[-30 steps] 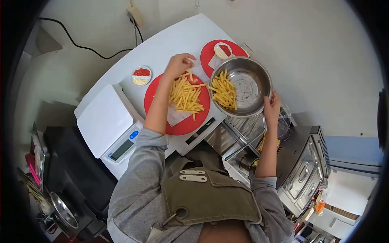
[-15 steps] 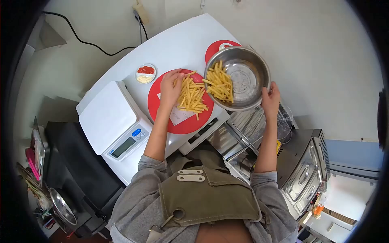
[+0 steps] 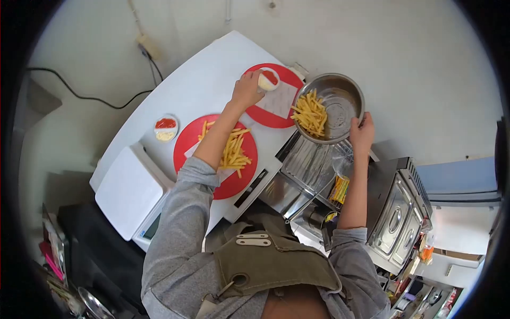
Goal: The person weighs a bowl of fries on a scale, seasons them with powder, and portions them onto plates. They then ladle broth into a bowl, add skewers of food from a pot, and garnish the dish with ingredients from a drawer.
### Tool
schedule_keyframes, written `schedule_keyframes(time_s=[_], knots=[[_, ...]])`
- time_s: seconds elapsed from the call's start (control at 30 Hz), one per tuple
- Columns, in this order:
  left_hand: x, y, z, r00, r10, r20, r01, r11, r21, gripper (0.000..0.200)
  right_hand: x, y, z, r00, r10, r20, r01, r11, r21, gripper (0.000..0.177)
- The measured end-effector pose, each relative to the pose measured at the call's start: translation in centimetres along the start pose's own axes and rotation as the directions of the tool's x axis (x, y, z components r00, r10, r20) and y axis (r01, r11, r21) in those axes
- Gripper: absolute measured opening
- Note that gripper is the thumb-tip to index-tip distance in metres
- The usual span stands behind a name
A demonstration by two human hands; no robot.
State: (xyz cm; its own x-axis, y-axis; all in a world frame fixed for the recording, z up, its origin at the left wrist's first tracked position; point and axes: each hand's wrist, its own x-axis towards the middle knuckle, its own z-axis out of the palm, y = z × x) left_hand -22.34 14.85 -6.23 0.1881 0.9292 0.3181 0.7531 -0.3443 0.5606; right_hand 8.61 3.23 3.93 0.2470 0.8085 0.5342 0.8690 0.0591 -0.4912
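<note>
My left hand (image 3: 247, 91) reaches across to the far red plate (image 3: 256, 112), its fingers closed at the left edge of a small white sauce dish (image 3: 269, 78) holding red and pale sauces. A paper sheet (image 3: 279, 100) lies on that plate. My right hand (image 3: 362, 133) grips the rim of a metal bowl (image 3: 355, 106), tilted, with fries (image 3: 309, 114) gathered on its left side. Under my left forearm, a nearer red plate (image 3: 186, 139) carries a pile of fries (image 3: 234, 152) on paper. Another sauce dish (image 3: 166, 127) stands left of it.
A white scale (image 3: 127, 191) sits on the white table (image 3: 212, 74) at the left. Below the bowl are metal trays (image 3: 311, 159) and a yellow packet (image 3: 339, 189). A metal appliance (image 3: 396, 212) stands on the right; a wall is behind the table.
My left hand has left the fries on the nearer plate and moved to the sauce dish on the far plate. The bowl has moved right, uncovering more of the far plate. The view has shifted.
</note>
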Motion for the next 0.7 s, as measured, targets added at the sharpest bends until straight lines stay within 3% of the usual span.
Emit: schedule_keyframes(time_s=[0.03, 0.13, 0.17, 0.3, 0.43, 0.53, 0.7], knots=[[1.5, -0.3, 1.0, 0.995, -0.020, 0.099, 0.017, 0.999, 0.032, 0.083, 0.5, -0.9, 0.2, 1.000, -0.001, 0.005, 0.001, 1.000, -0.012, 0.015], [3.8, -0.6, 3.6, 0.997, 0.042, 0.071, -0.051, 0.990, 0.133, 0.096, 2.2, -1.7, 1.7, 1.000, -0.016, 0.026, 0.018, 0.996, -0.083, 0.015], [4.4, -0.9, 4.1, 0.989, 0.074, 0.127, -0.095, 0.982, 0.165, 0.107, 2.8, -1.8, 2.3, 0.998, -0.028, 0.054, 0.035, 0.990, -0.133, 0.015], [5.9, -1.2, 5.6, 0.963, 0.044, 0.267, -0.104, 0.972, 0.212, 0.113, 4.3, -3.3, 4.2, 0.989, -0.102, 0.108, 0.113, 0.989, -0.093, 0.018], [6.6, -1.5, 6.2, 0.969, 0.118, 0.215, -0.152, 0.977, 0.149, 0.111, 5.0, -5.3, 5.0, 0.984, -0.030, 0.175, 0.052, 0.991, -0.121, 0.018], [7.0, -1.6, 5.8, 0.959, 0.134, 0.250, -0.159, 0.984, 0.081, 0.105, 5.1, -6.1, 5.6, 0.976, -0.089, 0.200, 0.106, 0.991, -0.080, 0.017], [8.1, -1.3, 3.7, 0.981, 0.027, 0.194, -0.046, 0.994, 0.095, 0.102, 5.4, -6.9, 6.9, 0.969, -0.100, 0.224, 0.134, 0.980, -0.143, 0.019]])
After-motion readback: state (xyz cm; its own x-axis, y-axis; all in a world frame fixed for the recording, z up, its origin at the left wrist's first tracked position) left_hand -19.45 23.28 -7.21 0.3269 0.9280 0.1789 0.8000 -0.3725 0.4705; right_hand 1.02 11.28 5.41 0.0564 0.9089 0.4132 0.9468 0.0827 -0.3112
